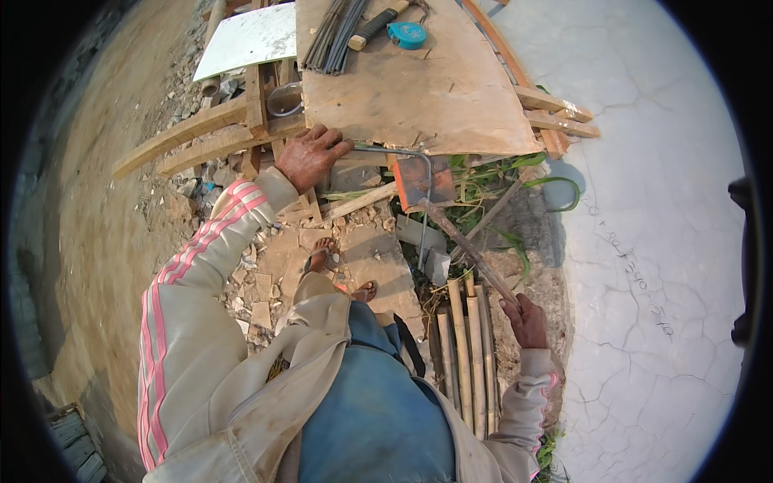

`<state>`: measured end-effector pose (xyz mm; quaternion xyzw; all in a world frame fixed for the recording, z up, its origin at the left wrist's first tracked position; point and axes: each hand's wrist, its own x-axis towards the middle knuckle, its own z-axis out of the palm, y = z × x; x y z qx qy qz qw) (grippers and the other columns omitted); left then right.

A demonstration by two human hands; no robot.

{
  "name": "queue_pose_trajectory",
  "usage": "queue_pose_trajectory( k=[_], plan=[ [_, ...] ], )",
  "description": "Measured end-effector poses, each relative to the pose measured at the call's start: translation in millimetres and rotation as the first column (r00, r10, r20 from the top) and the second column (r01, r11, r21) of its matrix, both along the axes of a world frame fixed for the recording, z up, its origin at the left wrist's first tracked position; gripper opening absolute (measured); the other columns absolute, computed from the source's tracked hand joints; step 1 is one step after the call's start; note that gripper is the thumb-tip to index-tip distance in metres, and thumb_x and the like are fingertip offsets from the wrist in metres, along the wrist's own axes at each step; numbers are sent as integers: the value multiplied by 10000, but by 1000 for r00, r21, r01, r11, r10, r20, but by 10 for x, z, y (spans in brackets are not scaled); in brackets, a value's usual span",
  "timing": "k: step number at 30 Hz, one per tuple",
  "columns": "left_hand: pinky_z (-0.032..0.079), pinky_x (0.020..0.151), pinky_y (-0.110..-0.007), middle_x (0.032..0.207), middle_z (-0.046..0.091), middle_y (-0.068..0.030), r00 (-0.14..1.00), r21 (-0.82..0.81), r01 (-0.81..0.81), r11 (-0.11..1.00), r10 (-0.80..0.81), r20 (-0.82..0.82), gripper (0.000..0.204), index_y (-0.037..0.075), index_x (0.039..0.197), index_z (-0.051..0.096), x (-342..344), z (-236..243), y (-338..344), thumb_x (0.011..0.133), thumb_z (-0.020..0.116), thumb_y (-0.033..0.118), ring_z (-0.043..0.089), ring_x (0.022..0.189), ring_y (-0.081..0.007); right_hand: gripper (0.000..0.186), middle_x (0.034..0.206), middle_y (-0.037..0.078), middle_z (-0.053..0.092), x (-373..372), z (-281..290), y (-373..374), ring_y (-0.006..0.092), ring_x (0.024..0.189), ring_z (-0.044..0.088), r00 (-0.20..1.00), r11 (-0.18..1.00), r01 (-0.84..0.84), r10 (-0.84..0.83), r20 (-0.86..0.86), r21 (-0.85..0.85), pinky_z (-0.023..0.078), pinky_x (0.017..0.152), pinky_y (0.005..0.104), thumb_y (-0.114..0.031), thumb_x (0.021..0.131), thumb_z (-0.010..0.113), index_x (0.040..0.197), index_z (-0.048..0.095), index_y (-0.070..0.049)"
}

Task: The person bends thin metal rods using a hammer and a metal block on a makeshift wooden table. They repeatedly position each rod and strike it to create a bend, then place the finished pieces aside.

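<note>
My left hand (310,157) is closed on one end of a thin grey metal rod (386,150), by the near edge of a wooden board (419,97). Past the hand, the rod bends sharply and runs down in front of an orange-edged block (412,179) with a dark face. In my right hand (527,320), at lower right, is the near end of a long brown bar (475,256). The bar slants up and left, and its far end meets the rod just below the block. Whether the bar hooks around the rod I cannot tell.
On the board lie a bundle of dark rods (332,40), a dark-handled tool (377,29) and a teal tape measure (407,35). Wooden beams (193,137) jut out at left. Bamboo poles (475,354) stand near my right arm, beside a cracked pale wall (644,241). Rubble surrounds my feet.
</note>
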<state>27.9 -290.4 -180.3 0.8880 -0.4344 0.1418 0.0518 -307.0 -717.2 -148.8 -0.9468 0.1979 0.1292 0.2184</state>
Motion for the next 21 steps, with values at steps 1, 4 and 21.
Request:
queue_pose_trajectory(
  k=[1, 4, 21],
  plan=[
    [564, 774, -405, 1123, 613, -53, 1000, 10, -20, 1000, 20, -19, 387, 158, 1185, 631, 6, 28, -22, 805, 663, 89, 643, 994, -280, 528, 636, 243, 566, 3, 6, -9, 441, 642, 608, 1000, 1000, -7, 7, 1, -20, 446, 602, 490, -533, 911, 640, 876, 609, -7],
    [569, 722, -441, 1047, 645, -98, 983, 75, -79, 994, 90, -162, 266, 121, 1135, 617, 0, 75, -79, 869, 623, 133, 676, 884, -332, 544, 632, 239, 574, 28, 14, -38, 446, 651, 614, 998, 995, -50, 53, 27, -91, 450, 604, 497, -555, 913, 626, 895, 618, -12],
    [529, 654, -482, 825, 671, -127, 950, -111, -190, 975, 154, -272, 231, 115, 989, 660, -16, -133, -125, 952, 602, 335, 671, 767, -362, 479, 578, 192, 551, 129, 378, -83, 384, 557, 578, 1000, 993, -8, 8, -6, -118, 434, 549, 462, -485, 880, 709, 786, 620, -23]
  ],
)
